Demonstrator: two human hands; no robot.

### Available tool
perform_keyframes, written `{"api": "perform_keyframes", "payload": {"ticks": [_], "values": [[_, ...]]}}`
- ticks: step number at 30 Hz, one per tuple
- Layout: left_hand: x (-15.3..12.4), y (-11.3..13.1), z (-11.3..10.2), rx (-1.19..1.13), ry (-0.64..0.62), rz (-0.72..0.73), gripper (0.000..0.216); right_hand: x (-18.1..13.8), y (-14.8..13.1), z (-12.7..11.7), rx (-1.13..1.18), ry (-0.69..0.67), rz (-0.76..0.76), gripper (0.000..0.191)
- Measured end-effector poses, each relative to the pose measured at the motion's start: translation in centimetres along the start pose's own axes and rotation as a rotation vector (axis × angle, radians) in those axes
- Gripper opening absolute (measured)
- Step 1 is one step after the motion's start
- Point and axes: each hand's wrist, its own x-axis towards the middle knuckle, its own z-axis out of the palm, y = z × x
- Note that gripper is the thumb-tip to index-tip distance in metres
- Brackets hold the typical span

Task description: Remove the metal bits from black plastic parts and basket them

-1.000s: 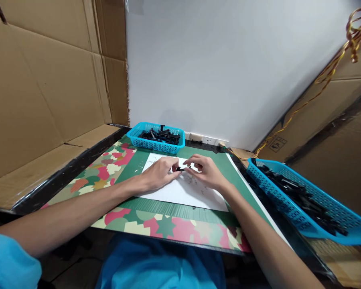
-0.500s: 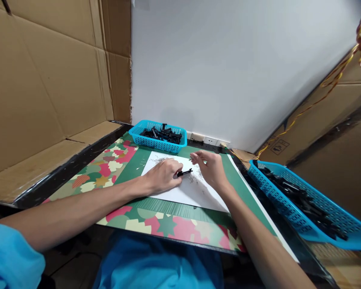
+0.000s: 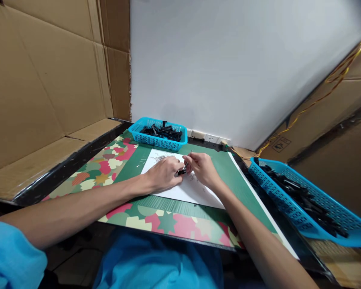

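Both my hands rest on a white sheet of paper (image 3: 195, 192) in the middle of the green mat (image 3: 225, 168). My left hand (image 3: 164, 174) is closed around a small black plastic part (image 3: 181, 171). My right hand (image 3: 201, 167) pinches a thin metal pin (image 3: 189, 157) and holds its lower end against that black part. Small metal bits lie scattered on the paper around the hands.
A small blue basket (image 3: 156, 139) of black parts stands at the back of the mat. A larger blue basket (image 3: 307, 208) with black parts sits off the table's right edge. Cardboard walls rise on the left (image 3: 48, 80) and right, and a camouflage-pattern mat (image 3: 108, 164) covers the table.
My right hand lifted off the paper, took up a thin pin and came back to the black part in my left hand. My left hand stayed put.
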Motion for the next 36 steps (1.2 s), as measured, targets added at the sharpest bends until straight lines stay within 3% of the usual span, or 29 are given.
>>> {"api": "perform_keyframes", "payload": {"ticks": [16,36], "values": [[0.00,-0.06,0.25,-0.067,0.002,-0.003,0.005,-0.05,0.22,0.01,-0.003,-0.027,0.009,0.053],[-0.31,-0.68,0.01,-0.152,-0.025,-0.033,0.024,-0.05,0.54,0.49,-0.025,0.015,-0.008,0.053]]}}
